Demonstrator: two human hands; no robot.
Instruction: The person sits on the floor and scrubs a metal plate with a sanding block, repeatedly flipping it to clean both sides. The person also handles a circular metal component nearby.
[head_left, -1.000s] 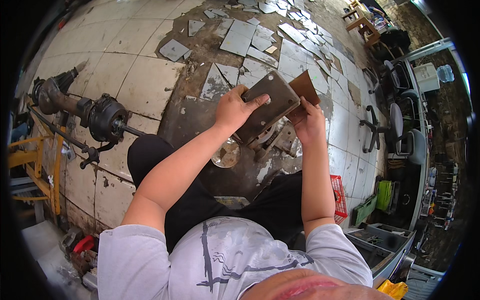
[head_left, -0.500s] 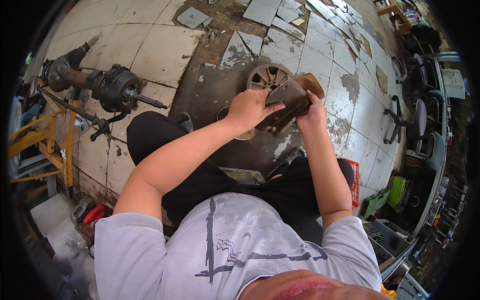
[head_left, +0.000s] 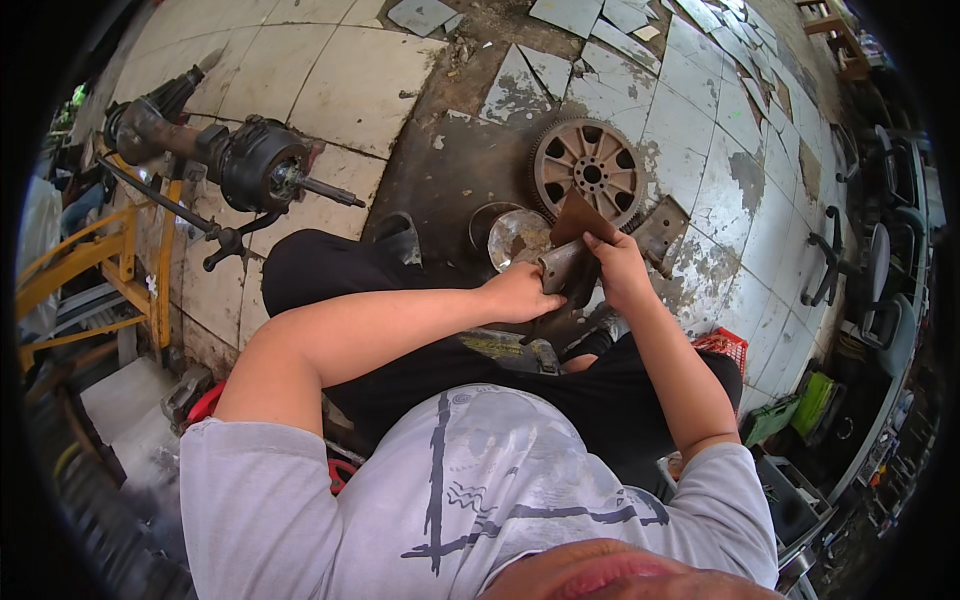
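Observation:
My left hand (head_left: 520, 291) grips the near left edge of a worn metal bracket (head_left: 567, 264), held tilted above the floor between my knees. My right hand (head_left: 622, 268) pinches a stiff brown sheet (head_left: 581, 217) that looks like sandpaper, against the far side of the bracket. The bracket's lower part is in shadow. Just beyond the hands a rusty toothed flywheel (head_left: 588, 172) lies flat. A round metal dish (head_left: 517, 238) sits left of the sheet. Another flat metal bracket (head_left: 660, 232) with holes lies right of my right hand.
At the left, an axle housing (head_left: 255, 170) with a protruding shaft rests by a yellow metal frame (head_left: 130, 265). Broken tiles (head_left: 570, 60) lie ahead. A red plastic basket (head_left: 728, 350) stands by my right knee, with chairs (head_left: 880, 255) farther right.
Both hands have drawn the bracket and brown sheet nearer to my body. The flywheel, dish and floor bracket show more fully. The whole view has shifted slightly.

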